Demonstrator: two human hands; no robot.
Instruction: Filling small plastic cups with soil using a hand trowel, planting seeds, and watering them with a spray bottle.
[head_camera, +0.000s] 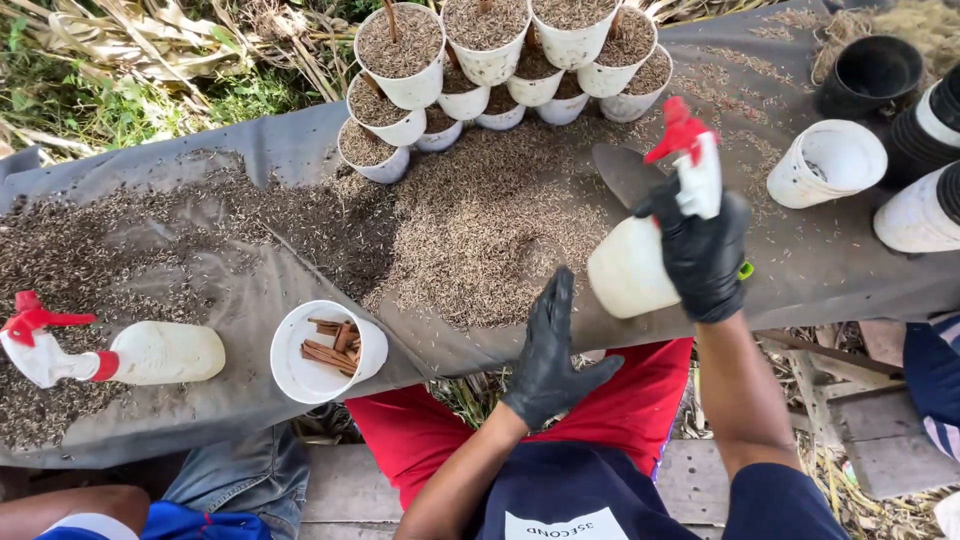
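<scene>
White plastic forms the body of the spray bottle (632, 268) that we hold in our right hand (703, 255), raised and tilted above the grey sheet (280, 150) and the husk pile (480, 235). The gloved fingers are wrapped tightly round the neck just below the red trigger (676, 130). We judge the bottle rigid yet light, heavier if filled, and possibly slick against the glove; the neck gives the surest grip. Our left hand (550, 350) holds nothing, its fingers extended flat at the pile's near edge. A second spray bottle (150, 352) lies well apart beside a white cup of bark pieces (328, 352).
</scene>
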